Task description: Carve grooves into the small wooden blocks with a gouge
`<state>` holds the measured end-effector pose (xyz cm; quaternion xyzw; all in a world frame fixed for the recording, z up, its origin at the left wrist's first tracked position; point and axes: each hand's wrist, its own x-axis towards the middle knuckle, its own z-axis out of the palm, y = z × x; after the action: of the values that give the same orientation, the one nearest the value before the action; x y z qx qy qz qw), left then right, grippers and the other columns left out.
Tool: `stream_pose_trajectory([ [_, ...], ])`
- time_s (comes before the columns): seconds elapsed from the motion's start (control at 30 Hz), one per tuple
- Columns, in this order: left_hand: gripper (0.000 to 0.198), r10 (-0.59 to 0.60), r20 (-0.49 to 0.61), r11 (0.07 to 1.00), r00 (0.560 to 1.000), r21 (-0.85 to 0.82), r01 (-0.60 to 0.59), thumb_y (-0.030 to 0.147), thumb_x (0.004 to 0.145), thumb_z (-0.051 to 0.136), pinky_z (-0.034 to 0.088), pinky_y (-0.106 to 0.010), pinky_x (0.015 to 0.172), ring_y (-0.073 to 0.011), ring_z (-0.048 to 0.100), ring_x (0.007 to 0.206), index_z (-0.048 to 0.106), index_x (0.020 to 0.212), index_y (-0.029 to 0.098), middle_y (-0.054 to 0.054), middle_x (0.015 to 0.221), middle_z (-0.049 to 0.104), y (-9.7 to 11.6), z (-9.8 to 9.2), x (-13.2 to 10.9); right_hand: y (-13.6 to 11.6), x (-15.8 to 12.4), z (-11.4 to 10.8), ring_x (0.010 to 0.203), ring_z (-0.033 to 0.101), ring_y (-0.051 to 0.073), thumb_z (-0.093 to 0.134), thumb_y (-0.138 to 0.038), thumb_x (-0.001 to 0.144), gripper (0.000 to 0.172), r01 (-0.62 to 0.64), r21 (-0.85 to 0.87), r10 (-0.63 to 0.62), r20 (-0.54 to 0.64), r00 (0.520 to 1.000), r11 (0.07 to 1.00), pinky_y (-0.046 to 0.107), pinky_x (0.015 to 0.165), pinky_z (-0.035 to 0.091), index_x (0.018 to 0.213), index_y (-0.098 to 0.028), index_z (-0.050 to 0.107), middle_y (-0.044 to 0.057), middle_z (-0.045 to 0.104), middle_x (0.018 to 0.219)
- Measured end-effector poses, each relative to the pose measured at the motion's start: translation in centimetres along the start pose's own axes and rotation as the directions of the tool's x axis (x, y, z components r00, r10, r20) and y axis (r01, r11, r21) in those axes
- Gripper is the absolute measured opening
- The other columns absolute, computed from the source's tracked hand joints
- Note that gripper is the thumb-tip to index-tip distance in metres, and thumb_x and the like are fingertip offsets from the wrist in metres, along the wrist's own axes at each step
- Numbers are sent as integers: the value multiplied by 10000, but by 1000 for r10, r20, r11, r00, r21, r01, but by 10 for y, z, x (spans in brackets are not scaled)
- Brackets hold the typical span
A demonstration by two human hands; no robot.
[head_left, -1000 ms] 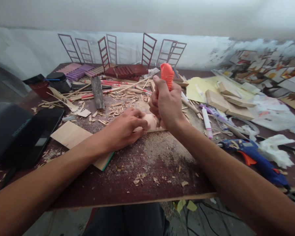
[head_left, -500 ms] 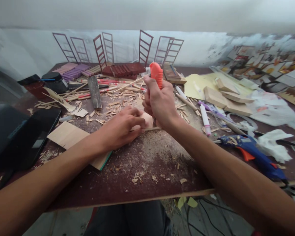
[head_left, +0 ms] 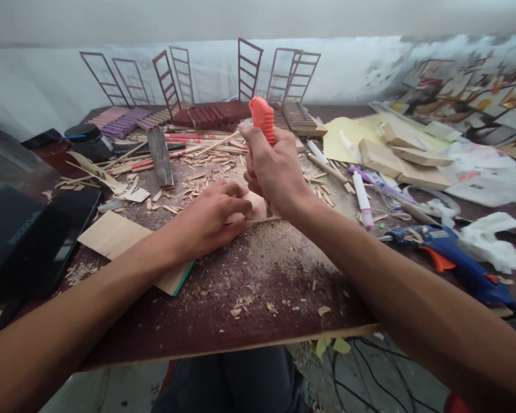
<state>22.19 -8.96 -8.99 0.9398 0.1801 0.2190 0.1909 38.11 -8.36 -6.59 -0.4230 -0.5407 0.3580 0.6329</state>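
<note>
In the middle of the table, my right hand [head_left: 273, 166] is wrapped round an orange-handled utility knife [head_left: 263, 119], held upright with its handle end up. Its blade is mostly hidden behind the hand, pointing down at a small flat piece of pale wood [head_left: 258, 207]. My left hand [head_left: 217, 215] lies just left of it, fingers bent and pressed on that wood, holding it against the table. Under my left forearm rests a thin wooden board [head_left: 112, 234] with a green edge.
Wood shavings and thin sticks litter the dark table [head_left: 249, 310]. Small ladder-like frames [head_left: 249, 71] stand at the back. A blue glue gun [head_left: 456, 252], wood blocks [head_left: 382, 158] and a white marker [head_left: 362, 198] lie right. Left are a phone [head_left: 69, 252] and jars [head_left: 89, 143].
The knife and my right hand have shifted slightly left in view, and the camera view has tilted a little. Both hands keep their grip.
</note>
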Motion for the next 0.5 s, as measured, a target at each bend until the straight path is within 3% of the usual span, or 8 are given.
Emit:
stream_pose_trajectory([
  [0.3, 202, -16, 18, 1000, 1000, 3, 16, 245, 994, 567, 488, -408, 988, -225, 606, 1072, 755, 1050, 197, -107, 1148, 661, 3, -3, 1, 6, 1, 2, 515, 262, 55, 592, -766, 866, 620, 17, -77, -18, -22, 1000, 997, 181, 384, 208, 691, -243, 309, -57, 278, 618],
  [0.5, 184, 28, -11, 1000, 1000, -7, -28, 216, 974, 590, 507, -422, 980, -239, 626, 1095, 755, 1055, 197, -113, 1144, 687, 1, -1, 2, 12, 3, 3, 530, 296, 59, 574, -618, 964, 525, -8, -158, 7, -5, 1000, 987, 193, 426, 239, 696, -233, 338, -47, 295, 633],
])
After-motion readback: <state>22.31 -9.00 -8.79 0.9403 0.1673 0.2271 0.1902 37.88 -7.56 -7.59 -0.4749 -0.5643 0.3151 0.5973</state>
